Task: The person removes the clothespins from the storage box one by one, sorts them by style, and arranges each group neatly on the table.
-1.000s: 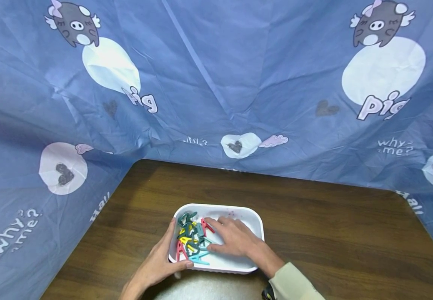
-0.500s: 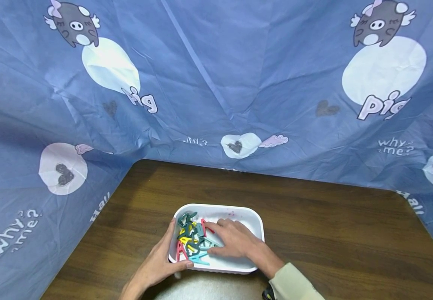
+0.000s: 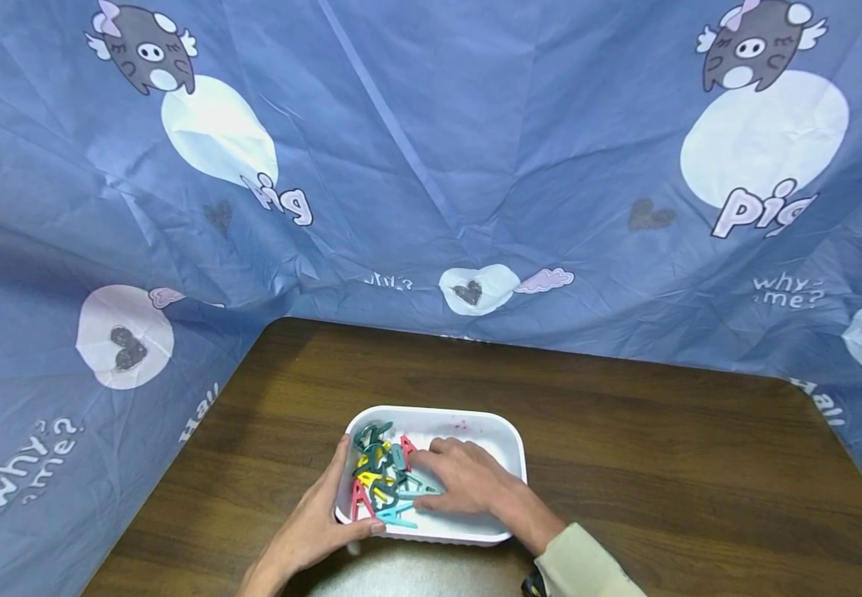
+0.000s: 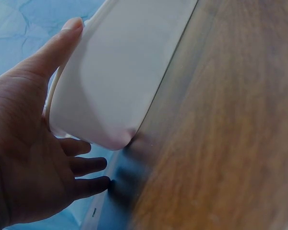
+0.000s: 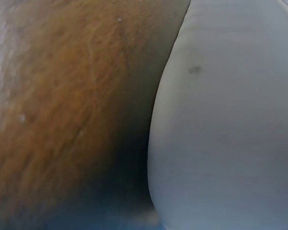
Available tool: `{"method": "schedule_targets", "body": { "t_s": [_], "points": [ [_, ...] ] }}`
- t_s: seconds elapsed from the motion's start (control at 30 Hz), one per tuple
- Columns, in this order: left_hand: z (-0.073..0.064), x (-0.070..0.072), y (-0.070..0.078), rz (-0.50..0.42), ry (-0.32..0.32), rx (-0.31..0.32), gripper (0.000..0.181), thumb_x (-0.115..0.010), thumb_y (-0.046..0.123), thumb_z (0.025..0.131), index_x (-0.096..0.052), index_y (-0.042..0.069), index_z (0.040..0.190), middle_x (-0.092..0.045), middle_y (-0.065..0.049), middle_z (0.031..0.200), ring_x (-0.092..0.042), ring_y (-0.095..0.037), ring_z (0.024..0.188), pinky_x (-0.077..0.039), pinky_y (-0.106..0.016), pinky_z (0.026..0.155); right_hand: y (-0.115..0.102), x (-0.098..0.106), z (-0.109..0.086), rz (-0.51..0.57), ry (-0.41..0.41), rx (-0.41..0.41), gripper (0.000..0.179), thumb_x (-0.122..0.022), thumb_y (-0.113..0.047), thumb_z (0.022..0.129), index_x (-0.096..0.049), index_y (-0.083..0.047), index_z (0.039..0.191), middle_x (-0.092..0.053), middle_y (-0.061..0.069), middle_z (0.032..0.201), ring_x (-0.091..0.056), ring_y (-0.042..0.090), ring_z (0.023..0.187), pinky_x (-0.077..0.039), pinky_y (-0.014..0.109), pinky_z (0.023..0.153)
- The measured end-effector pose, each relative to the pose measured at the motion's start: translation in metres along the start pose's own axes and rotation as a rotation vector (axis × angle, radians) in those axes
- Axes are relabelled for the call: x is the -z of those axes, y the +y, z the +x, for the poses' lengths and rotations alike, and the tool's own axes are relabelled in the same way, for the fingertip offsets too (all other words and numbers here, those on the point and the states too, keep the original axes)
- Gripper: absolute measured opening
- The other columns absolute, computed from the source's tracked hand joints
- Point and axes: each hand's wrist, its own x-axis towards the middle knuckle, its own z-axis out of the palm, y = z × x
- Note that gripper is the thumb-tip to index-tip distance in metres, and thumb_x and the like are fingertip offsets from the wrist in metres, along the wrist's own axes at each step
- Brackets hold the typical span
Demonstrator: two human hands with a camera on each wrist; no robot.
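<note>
A white plastic tub [image 3: 508,448] holds several clothespins [image 3: 383,489] in dark green, yellow, red and light blue, heaped at its left end. My left hand [image 3: 313,512] holds the tub's near left corner, thumb along the front rim and index finger at the left side. In the left wrist view the other fingers [image 4: 89,165] stretch loosely below the tub's white wall [image 4: 125,72]. Inside the tub, my right hand [image 3: 468,479] has its index fingertip at a red clothespin [image 3: 407,453]. Its thumb lies by a light blue clothespin [image 3: 408,496], with a gap between thumb and index finger.
The tub stands on a dark wooden table [image 3: 662,464] near its front edge. A blue printed cloth [image 3: 475,166] hangs behind the table and along its left side. The right wrist view shows only the tub's outer wall [image 5: 221,120] and the wood.
My right hand's fingers have shifted slightly towards me, and the index finger has bent more, covering part of the red clothespin. The left hand and tub have stayed in place.
</note>
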Motion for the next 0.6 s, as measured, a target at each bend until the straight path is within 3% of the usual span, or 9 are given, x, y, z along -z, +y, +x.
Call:
{"method": "schedule_targets", "body": {
  "t_s": [0.4,0.6],
  "points": [
    [0.0008,-0.0003,-0.0007,0.003,-0.005,0.018,0.125,-0.087,0.044,0.074,-0.006,0.008,0.162,-0.016,-0.024,0.166,-0.029,-0.046,0.149,-0.028,-0.061,0.119,-0.0005,-0.0015,0.0007,-0.021,0.015,0.015,0.047,-0.074,-0.052,0.082,-0.066,-0.028,0.122,-0.064,-0.004,0.102,-0.058,0.01,0.084,-0.049,0.026,0.069],
    [0.0007,-0.0006,0.0005,0.019,0.013,-0.006,0.125,-0.087,0.045,0.073,-0.008,0.006,0.162,-0.018,-0.026,0.165,-0.031,-0.047,0.147,-0.031,-0.061,0.117,-0.0006,-0.0027,0.0005,-0.035,0.028,0.026,0.045,-0.074,-0.051,0.082,-0.067,-0.028,0.119,-0.064,-0.005,0.1,-0.06,0.011,0.084,-0.049,0.026,0.067]
  ]
}}
